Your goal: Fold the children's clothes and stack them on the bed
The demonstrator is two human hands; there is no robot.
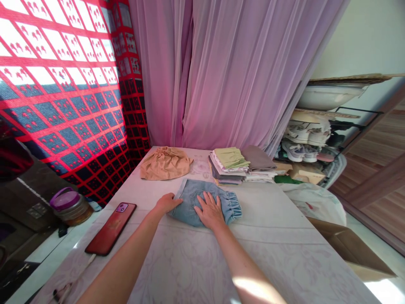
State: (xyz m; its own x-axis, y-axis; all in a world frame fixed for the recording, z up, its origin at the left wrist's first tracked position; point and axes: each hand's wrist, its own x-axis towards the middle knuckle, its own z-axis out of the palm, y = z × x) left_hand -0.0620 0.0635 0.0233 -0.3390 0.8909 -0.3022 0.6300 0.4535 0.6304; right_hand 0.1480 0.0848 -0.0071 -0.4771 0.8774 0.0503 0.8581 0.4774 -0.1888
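Light-blue denim shorts [193, 202], one piece, lie folded on the pale floral-patterned counter [272, 257], a gathered elastic band at their right end. The two hands stand apart, both open: the right hand [210, 210] rests flat on the denim with fingers spread, and the left hand [167, 203] touches its left edge. Beyond lie one crumpled tan garment [165, 164] and two stacks of folded cloth [228, 166] [259, 164]; one phone in a red case [110, 229] lies left of the left hand
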